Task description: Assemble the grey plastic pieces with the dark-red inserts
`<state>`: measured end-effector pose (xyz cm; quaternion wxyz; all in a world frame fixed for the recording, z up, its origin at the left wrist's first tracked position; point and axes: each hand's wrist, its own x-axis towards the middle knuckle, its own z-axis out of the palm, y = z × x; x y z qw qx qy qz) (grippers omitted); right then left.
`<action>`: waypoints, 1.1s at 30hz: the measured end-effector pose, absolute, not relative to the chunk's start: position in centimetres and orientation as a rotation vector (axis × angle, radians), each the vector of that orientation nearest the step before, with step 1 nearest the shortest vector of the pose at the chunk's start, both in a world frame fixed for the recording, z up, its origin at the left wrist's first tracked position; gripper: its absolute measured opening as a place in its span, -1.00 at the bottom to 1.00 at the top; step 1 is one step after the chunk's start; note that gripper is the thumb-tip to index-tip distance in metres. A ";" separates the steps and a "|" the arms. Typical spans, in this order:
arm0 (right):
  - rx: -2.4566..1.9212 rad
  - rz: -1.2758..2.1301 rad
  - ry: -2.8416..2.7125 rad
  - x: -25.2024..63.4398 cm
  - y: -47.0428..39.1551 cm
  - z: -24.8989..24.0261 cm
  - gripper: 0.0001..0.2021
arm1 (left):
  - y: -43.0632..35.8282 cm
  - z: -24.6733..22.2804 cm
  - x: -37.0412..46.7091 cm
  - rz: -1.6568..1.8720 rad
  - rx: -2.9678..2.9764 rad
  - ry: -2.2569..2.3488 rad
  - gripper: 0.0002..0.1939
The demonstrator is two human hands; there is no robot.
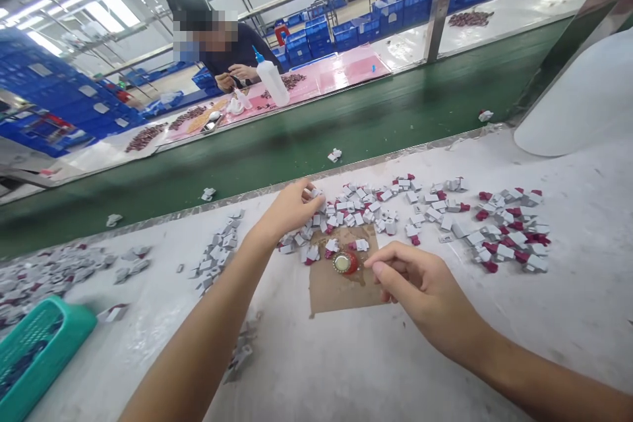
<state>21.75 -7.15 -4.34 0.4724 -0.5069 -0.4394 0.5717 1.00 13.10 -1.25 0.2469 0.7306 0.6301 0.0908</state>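
My left hand (pixel 295 206) reaches to the left end of a pile of small grey plastic parts with maroon pieces (pixel 363 204). Its fingers are curled at a small grey part (pixel 312 194), which shows between thumb and fingertips. My right hand (pixel 420 283) is held over the edge of a brown cardboard sheet (pixel 326 293), thumb and forefinger drawn together in a pinch. Whatever is between those fingertips is too small to make out. Just left of them, a small red container with a round, pale-centred top (pixel 343 263) sits on the cardboard, with a few parts behind it.
Beyond the table runs a green conveyor belt (pixel 277 151) carrying scattered grey parts. A teal basket (pixel 74 326) stands at lower left, near more grey parts (pixel 59 273). Across the belt sits a co-worker (pixel 247 46) beside a white squeeze bottle (pixel 273 82). A white rounded object (pixel 583 99) is at right.
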 end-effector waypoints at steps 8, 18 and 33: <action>-1.254 1.412 -1.070 21.4 -7.0 -5.1 -0.73 | 13.2 -2.8 0.9 0.375 2.020 1.675 -0.86; -1.204 1.415 -1.031 21.7 -6.4 -4.9 -0.80 | 14.6 -2.3 3.6 0.454 2.100 1.608 -0.78; -1.117 1.459 -0.881 21.1 -5.7 -4.3 -0.90 | 19.0 -2.7 11.9 0.483 2.230 1.431 -0.84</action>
